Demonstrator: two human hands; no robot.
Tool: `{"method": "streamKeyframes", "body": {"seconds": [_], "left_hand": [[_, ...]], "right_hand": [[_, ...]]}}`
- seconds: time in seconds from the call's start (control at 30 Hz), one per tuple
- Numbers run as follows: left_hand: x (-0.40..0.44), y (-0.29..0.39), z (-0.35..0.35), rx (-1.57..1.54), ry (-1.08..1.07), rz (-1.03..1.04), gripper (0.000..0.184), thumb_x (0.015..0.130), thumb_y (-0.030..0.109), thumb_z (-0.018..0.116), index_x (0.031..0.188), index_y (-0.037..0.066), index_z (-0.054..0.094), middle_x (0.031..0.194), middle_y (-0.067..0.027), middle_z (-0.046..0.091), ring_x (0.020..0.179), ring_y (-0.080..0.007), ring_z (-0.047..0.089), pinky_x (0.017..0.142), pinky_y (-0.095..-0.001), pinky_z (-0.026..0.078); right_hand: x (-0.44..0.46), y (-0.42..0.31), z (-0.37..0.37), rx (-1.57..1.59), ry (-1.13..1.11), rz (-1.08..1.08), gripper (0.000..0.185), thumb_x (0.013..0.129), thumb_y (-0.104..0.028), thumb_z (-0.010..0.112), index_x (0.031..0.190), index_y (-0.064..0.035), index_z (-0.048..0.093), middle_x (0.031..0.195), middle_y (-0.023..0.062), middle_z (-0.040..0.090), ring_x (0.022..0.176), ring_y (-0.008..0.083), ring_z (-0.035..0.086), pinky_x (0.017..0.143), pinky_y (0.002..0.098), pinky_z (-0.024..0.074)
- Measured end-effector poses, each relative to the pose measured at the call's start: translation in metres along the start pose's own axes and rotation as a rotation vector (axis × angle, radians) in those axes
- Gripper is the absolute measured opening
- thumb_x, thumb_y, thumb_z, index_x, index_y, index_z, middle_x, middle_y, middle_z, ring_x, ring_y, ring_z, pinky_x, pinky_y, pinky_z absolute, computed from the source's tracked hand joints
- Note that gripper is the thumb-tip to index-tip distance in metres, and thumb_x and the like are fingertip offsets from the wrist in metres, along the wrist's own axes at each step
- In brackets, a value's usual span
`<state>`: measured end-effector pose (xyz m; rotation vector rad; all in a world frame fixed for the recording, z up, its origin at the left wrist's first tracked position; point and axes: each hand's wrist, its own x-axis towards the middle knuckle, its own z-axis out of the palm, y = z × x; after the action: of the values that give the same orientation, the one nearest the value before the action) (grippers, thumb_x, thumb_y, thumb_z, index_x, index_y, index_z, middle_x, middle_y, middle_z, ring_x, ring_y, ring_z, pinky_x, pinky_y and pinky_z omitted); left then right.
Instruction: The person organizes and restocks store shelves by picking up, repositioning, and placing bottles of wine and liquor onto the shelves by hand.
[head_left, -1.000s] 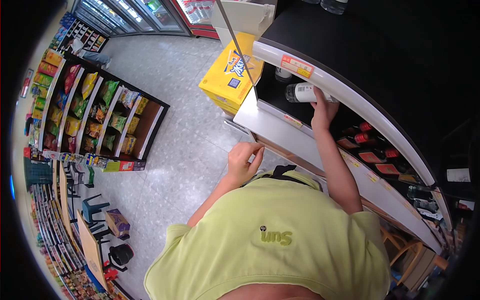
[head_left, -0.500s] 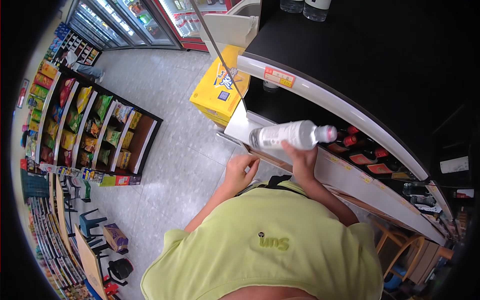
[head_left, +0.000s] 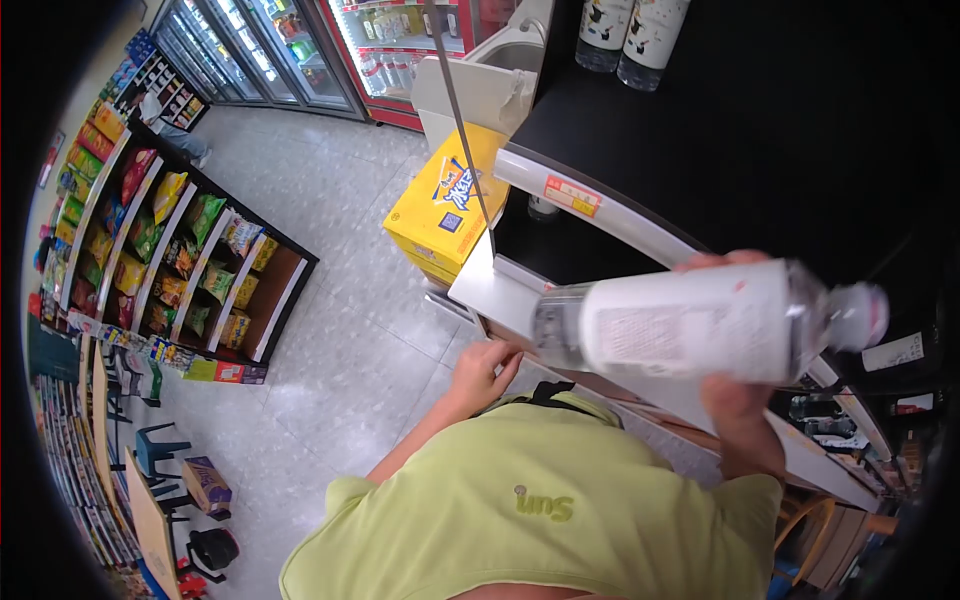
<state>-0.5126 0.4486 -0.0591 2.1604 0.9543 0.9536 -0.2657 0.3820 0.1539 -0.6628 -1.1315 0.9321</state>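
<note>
Close to the camera, my right hand (head_left: 740,405) is wrapped round a clear bottle (head_left: 690,322) with a white label. The bottle lies sideways, its cap end towards the right, and hides part of the shelf and of the hand. My left hand (head_left: 484,372) is held in front of the green shirt (head_left: 540,535), its fingers curled and pressed together; whether anything is inside them cannot be made out. Behind the bottle is a black shelf (head_left: 570,250) with a price tag (head_left: 573,196) on the white edge above it.
A yellow box (head_left: 445,205) stands beside the shelf end. Two labelled bottles (head_left: 650,45) stand on the upper black surface. A snack rack (head_left: 180,250) is at the left, with chairs (head_left: 158,450) below it. A person (head_left: 170,125) is at the far upper left.
My right hand has brought the bottle out of the shelf and up close to the camera. My left hand has stayed nearly in place, a little lower in view.
</note>
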Motion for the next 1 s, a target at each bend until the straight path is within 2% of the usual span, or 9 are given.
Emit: {"method": "streamKeyframes", "body": {"seconds": [0.07, 0.1, 0.2, 0.3, 0.33, 0.6, 0.73, 0.83, 1.0], "left_hand": [[-0.007, -0.012, 0.006, -0.008, 0.025, 0.018, 0.007, 0.085, 0.011, 0.066, 0.084, 0.004, 0.064, 0.070, -0.0117, 0.063, 0.065, -0.0313, 0.062, 0.058, -0.0418, 0.047], [-0.010, -0.016, 0.007, -0.012, 0.009, -0.002, 0.005, 0.084, 0.009, 0.067, 0.085, 0.004, 0.066, 0.075, -0.0121, 0.065, 0.067, -0.0317, 0.063, 0.060, -0.0410, 0.049], [-0.013, -0.018, 0.005, -0.010, 0.002, -0.019, 0.006, 0.082, 0.007, 0.069, 0.087, 0.004, 0.067, 0.079, -0.0124, 0.067, 0.070, -0.0317, 0.064, 0.061, -0.0398, 0.050], [-0.013, -0.017, 0.005, -0.014, 0.014, -0.023, 0.006, 0.082, 0.007, 0.069, 0.086, 0.004, 0.067, 0.079, -0.0124, 0.067, 0.069, -0.0313, 0.064, 0.061, -0.0391, 0.050], [-0.014, -0.017, 0.005, -0.028, 0.019, -0.030, 0.005, 0.082, 0.008, 0.069, 0.086, 0.004, 0.067, 0.078, -0.0125, 0.067, 0.069, -0.0313, 0.064, 0.061, -0.0389, 0.050], [-0.022, -0.020, 0.002, -0.004, 0.030, -0.020, 0.008, 0.085, 0.013, 0.066, 0.085, 0.005, 0.065, 0.075, -0.0121, 0.065, 0.068, -0.0320, 0.063, 0.061, -0.0415, 0.050], [-0.030, -0.022, 0.000, -0.008, 0.007, -0.065, 0.006, 0.084, 0.009, 0.067, 0.087, 0.004, 0.067, 0.080, -0.0136, 0.067, 0.072, -0.0333, 0.064, 0.062, -0.0407, 0.050], [-0.033, -0.019, -0.002, 0.016, -0.001, -0.093, 0.006, 0.084, 0.009, 0.067, 0.087, 0.004, 0.067, 0.080, -0.0134, 0.067, 0.072, -0.0331, 0.064, 0.063, -0.0404, 0.050], [-0.033, -0.019, 0.000, -0.001, 0.020, -0.115, 0.007, 0.085, 0.010, 0.067, 0.088, 0.004, 0.068, 0.081, -0.0129, 0.068, 0.073, -0.0325, 0.065, 0.064, -0.0393, 0.051]], "right_hand": [[0.016, -0.025, -0.007, -0.239, 0.166, 0.032, 0.089, 0.076, -0.041, 0.079, 0.144, -0.0060, 0.033, 0.139, 0.0163, 0.046, 0.131, 0.0323, 0.047, 0.108, 0.0490, 0.0416], [0.024, -0.030, -0.014, -0.306, 0.193, -0.025, 0.082, 0.081, -0.040, 0.073, 0.145, -0.0044, 0.034, 0.143, 0.0158, 0.044, 0.133, 0.0330, 0.045, 0.109, 0.0490, 0.0407], [0.062, -0.053, -0.036, -0.329, 0.329, 0.073, 0.067, 0.086, -0.027, 0.070, 0.140, -0.0015, 0.040, 0.130, 0.0144, 0.056, 0.123, 0.0280, 0.056, 0.106, 0.0465, 0.0445], [0.113, -0.053, -0.037, -0.524, 0.254, 0.015, 0.053, 0.087, -0.024, 0.070, 0.128, 0.0018, 0.048, 0.118, 0.0158, 0.060, 0.110, 0.0245, 0.063, 0.093, 0.0428, 0.0537], [0.129, -0.047, -0.035, -0.540, 0.280, -0.051, 0.045, 0.082, -0.022, 0.075, 0.116, 0.0021, 0.057, 0.107, 0.0130, 0.066, 0.098, 0.0208, 0.067, 0.084, 0.0350, 0.0562], [0.225, -0.005, -0.058, -0.788, 0.223, 0.019, 0.071, 0.071, -0.033, 0.085, 0.124, 0.0003, 0.052, 0.113, 0.0145, 0.065, 0.100, 0.0225, 0.068, 0.081, 0.0380, 0.0568], [0.251, 0.013, -0.066, -0.850, 0.216, 0.044, 0.072, 0.069, -0.034, 0.086, 0.123, 0.0005, 0.053, 0.111, 0.0148, 0.066, 0.097, 0.0225, 0.069, 0.078, 0.0372, 0.0580], [0.261, 0.021, -0.063, -0.875, 0.202, 0.040, 0.071, 0.067, -0.034, 0.086, 0.120, 0.0007, 0.054, 0.107, 0.0145, 0.068, 0.091, 0.0228, 0.071, 0.069, 0.0354, 0.0603], [0.279, 0.033, -0.065, -0.882, 0.232, 0.050, 0.070, 0.067, -0.034, 0.086, 0.119, 0.0006, 0.055, 0.105, 0.0149, 0.068, 0.089, 0.0229, 0.071, 0.068, 0.0348, 0.0602]]}}
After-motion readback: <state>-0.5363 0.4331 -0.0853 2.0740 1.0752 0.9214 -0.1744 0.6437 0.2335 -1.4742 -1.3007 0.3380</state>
